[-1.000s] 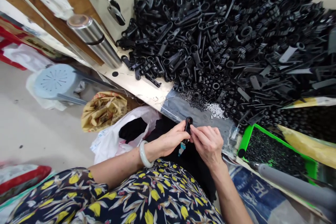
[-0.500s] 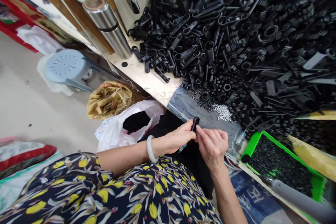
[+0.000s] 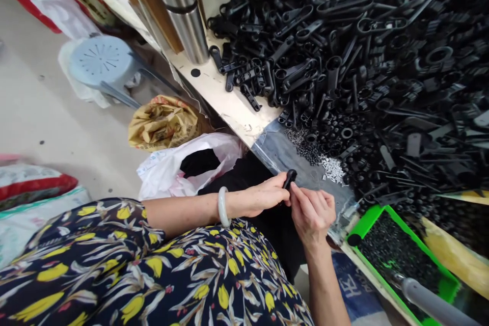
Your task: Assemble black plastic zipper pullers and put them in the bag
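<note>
Left forearm, pale bracelet at the wrist, is reaching almost level across my lap; right forearm is rising from below, wrist bending inward. My left hand is gripping a black plastic ring-ended part between thumb and fingers. My right hand is pressing bunched fingertips against its near side; I cannot tell whether they are pinching a smaller piece. The part is sitting just off the edge of the grey mat, near the silver pins.

Versus one second ago: both hands are keeping their meeting point, but the part is now tilting rightward, its ring opening no longer showing. The steel flask is now running out at the top of view.

Writing: the blue sack is showing white Chinese characters, partly cut off; red print on the tan sack is staying illegible.
</note>
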A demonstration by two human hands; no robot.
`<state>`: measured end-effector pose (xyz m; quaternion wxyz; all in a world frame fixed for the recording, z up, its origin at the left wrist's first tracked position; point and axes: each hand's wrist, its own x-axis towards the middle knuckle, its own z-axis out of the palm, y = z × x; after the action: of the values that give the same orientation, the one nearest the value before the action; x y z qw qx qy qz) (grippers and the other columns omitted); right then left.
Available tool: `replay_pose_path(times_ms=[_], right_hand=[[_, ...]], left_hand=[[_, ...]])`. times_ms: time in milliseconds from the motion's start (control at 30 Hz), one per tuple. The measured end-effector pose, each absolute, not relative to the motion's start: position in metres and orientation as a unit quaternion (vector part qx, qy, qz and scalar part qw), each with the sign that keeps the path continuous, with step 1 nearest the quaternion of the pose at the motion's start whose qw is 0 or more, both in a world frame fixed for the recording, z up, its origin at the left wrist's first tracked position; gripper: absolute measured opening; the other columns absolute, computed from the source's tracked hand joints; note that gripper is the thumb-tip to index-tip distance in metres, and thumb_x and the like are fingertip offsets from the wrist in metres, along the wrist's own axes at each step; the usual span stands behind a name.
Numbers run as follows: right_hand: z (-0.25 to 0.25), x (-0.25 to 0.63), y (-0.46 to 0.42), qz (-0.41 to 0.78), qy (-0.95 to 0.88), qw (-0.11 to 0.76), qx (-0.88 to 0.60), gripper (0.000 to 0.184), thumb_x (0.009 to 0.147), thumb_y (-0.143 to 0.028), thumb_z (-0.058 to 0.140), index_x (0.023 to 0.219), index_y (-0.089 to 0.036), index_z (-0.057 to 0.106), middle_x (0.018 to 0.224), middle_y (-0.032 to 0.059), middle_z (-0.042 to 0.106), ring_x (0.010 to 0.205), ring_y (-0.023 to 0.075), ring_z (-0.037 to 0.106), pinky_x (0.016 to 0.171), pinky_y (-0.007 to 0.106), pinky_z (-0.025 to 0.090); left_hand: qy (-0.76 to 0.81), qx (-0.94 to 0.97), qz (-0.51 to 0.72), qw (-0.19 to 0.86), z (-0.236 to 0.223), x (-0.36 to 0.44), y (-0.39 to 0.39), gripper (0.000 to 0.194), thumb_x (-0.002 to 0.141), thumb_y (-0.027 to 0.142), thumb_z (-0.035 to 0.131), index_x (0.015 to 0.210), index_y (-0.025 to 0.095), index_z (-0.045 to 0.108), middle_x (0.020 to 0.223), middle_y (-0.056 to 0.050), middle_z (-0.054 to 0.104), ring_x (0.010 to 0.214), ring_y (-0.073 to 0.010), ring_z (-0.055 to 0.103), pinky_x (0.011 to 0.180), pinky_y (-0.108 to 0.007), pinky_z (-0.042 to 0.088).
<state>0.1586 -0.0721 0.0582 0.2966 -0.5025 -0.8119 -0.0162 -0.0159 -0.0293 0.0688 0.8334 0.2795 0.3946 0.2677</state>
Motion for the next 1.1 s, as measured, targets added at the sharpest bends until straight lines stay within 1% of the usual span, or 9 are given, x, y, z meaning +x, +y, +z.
replay_pose_path(times_ms=[100, 267, 367, 467, 600, 667, 800, 933, 1100], right_hand=[[0.06, 0.162, -0.07, -0.011, -0.82, 0.286, -0.496, 0.033, 0.097, -0.009, 0.067, 0.126, -0.024, 0.068, 0.091, 0.0027, 0.078, 0.073, 0.0164, 0.068, 0.082, 0.037, 0.044], [0.064, 0.16, -0.065, -0.007, -0.823, 0.263, -0.504, 0.019, 0.099, -0.013, 0.069, 0.116, -0.021, 0.07, 0.089, 0.0024, 0.076, 0.075, 0.0153, 0.067, 0.08, 0.034, 0.044], [0.068, 0.156, -0.063, -0.013, -0.821, 0.246, -0.514, 0.012, 0.099, -0.015, 0.07, 0.11, -0.019, 0.07, 0.087, 0.0022, 0.075, 0.076, 0.0156, 0.067, 0.077, 0.033, 0.044], [0.073, 0.155, -0.061, -0.014, -0.822, 0.216, -0.526, 0.007, 0.101, -0.019, 0.069, 0.108, -0.019, 0.07, 0.088, 0.0031, 0.074, 0.077, 0.0165, 0.065, 0.075, 0.032, 0.044], [0.083, 0.153, -0.057, -0.025, -0.833, 0.169, -0.526, 0.008, 0.103, -0.021, 0.066, 0.11, -0.019, 0.069, 0.088, 0.0033, 0.072, 0.078, 0.0175, 0.063, 0.073, 0.031, 0.043], [0.089, 0.151, -0.054, -0.044, -0.847, 0.134, -0.513, 0.006, 0.104, -0.02, 0.063, 0.105, -0.019, 0.069, 0.083, 0.003, 0.069, 0.076, 0.018, 0.06, 0.069, 0.032, 0.041], [0.095, 0.146, -0.047, -0.085, -0.873, 0.068, -0.475, 0.016, 0.103, -0.013, 0.057, 0.091, -0.018, 0.066, 0.076, 0.0031, 0.06, 0.072, 0.0187, 0.054, 0.063, 0.032, 0.036], [0.092, 0.14, -0.041, -0.111, -0.877, 0.063, -0.464, 0.021, 0.099, -0.006, 0.057, 0.081, -0.018, 0.061, 0.074, 0.0034, 0.056, 0.071, 0.0188, 0.053, 0.059, 0.031, 0.035], [0.084, 0.13, -0.043, -0.103, -0.87, 0.066, -0.477, 0.021, 0.091, 0.001, 0.056, 0.082, -0.017, 0.06, 0.076, 0.0052, 0.056, 0.072, 0.0206, 0.054, 0.053, 0.031, 0.036]], left_hand=[[0.404, 0.299, 0.252, 0.827, 0.067, -0.016, -0.029, 0.028, 0.063, 0.009, 0.055, 0.088, 0.022, 0.058, 0.083, 0.0, 0.056, 0.083, -0.0166, 0.052, 0.073, -0.027, 0.041], [0.411, 0.319, 0.241, 0.819, 0.069, -0.017, -0.025, 0.031, 0.063, 0.009, 0.055, 0.091, 0.021, 0.055, 0.086, 0.001, 0.057, 0.084, -0.0147, 0.053, 0.072, -0.025, 0.041], [0.407, 0.315, 0.205, 0.832, 0.075, -0.02, -0.021, 0.033, 0.066, 0.01, 0.054, 0.097, 0.021, 0.053, 0.083, 0.002, 0.059, 0.078, -0.0132, 0.057, 0.068, -0.024, 0.042], [0.404, 0.309, 0.168, 0.845, 0.078, -0.022, -0.017, 0.037, 0.07, 0.011, 0.051, 0.107, 0.02, 0.052, 0.075, 0.001, 0.061, 0.071, -0.0142, 0.061, 0.065, -0.025, 0.044], [0.409, 0.352, 0.162, 0.826, 0.073, -0.024, -0.016, 0.044, 0.073, 0.012, 0.049, 0.117, 0.018, 0.051, 0.067, 0.002, 0.059, 0.063, -0.015, 0.058, 0.061, -0.026, 0.041], [0.405, 0.392, 0.164, 0.809, 0.069, -0.024, -0.017, 0.044, 0.075, 0.013, 0.048, 0.118, 0.019, 0.051, 0.067, 0.003, 0.058, 0.063, -0.0149, 0.055, 0.06, -0.027, 0.039], [0.401, 0.464, 0.162, 0.773, 0.065, -0.027, -0.018, 0.036, 0.076, 0.014, 0.049, 0.111, 0.021, 0.049, 0.071, 0.005, 0.053, 0.064, -0.0135, 0.051, 0.058, -0.026, 0.037], [0.412, 0.494, 0.168, 0.747, 0.073, -0.032, -0.015, 0.027, 0.076, 0.013, 0.053, 0.1, 0.022, 0.045, 0.076, 0.005, 0.051, 0.068, -0.0135, 0.048, 0.059, -0.027, 0.037], [0.377, 0.454, 0.216, 0.778, 0.072, -0.032, -0.017, 0.034, 0.075, 0.012, 0.061, 0.105, 0.021, 0.048, 0.079, 0.004, 0.051, 0.071, -0.0135, 0.047, 0.063, -0.027, 0.037]])
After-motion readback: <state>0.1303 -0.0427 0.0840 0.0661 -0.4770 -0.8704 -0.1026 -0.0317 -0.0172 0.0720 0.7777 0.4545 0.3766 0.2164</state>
